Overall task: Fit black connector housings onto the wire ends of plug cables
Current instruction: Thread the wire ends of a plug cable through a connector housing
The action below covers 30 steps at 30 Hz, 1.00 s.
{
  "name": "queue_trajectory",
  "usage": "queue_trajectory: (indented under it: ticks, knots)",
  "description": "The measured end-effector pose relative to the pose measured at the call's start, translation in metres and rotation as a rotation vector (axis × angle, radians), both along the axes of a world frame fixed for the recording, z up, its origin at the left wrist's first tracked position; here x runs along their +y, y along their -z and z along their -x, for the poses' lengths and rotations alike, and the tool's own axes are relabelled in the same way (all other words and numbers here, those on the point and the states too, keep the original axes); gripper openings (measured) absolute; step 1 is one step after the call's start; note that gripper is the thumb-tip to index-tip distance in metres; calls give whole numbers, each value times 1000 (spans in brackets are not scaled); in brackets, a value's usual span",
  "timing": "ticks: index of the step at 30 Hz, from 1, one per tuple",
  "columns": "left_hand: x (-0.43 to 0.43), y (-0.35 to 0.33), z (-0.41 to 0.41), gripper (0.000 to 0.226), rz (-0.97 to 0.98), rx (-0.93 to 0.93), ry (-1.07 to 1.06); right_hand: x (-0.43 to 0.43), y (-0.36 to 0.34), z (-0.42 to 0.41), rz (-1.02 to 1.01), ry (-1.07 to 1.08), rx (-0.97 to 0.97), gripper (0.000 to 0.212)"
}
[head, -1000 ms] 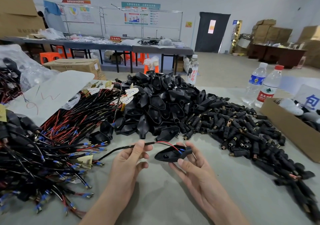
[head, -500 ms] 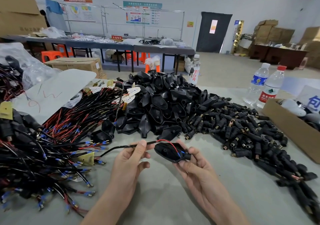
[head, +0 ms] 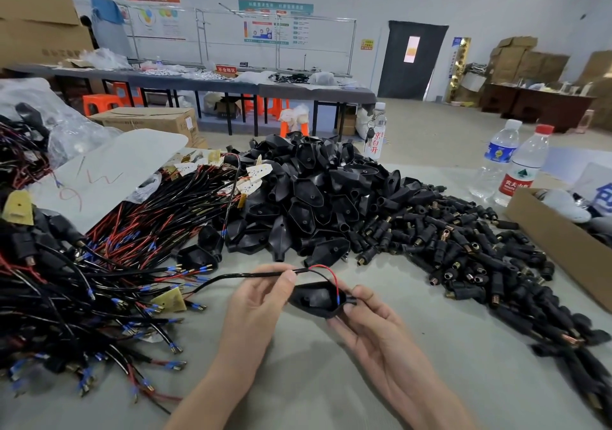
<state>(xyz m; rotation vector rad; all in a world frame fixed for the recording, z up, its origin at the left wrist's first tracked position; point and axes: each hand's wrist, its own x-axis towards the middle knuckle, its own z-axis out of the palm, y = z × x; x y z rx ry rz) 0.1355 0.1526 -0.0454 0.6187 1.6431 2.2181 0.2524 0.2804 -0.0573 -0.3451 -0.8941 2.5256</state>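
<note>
My left hand pinches the cable in its fingertips, just above the housing. My right hand lies palm up, thumb and fingers curled round the housing's narrow end, where the red wire loops over and down into it. Both hover over the table. Beyond lies the housing pile, with a cable heap to the left and small plugs and a box to the right.

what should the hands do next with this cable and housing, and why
Probably push the cable forward with the left hand so the wires thread through the neck of the housing, which the right hand holds: the red wire arcs over and its blue tip sits just at that neck.
</note>
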Motion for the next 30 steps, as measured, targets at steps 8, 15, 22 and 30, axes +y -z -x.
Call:
queue_trajectory:
  ticks: [8, 15, 22, 30]
  knots:
    - [-2, 1, -6, 13, 237, 311, 182, -9, 20, 9, -393, -33, -159, 20]
    - [-6, 7, 2, 19, 352, 531, 137, -16, 13, 4, -846, 20, -292, 25]
    - [-2, 12, 7, 7, 400, 555, 42, -19, 10, 6, -920, 129, -372, 41]
    - [3, 8, 0, 7, 305, 189, 118, -21, 9, 6, -932, 156, -344, 51]
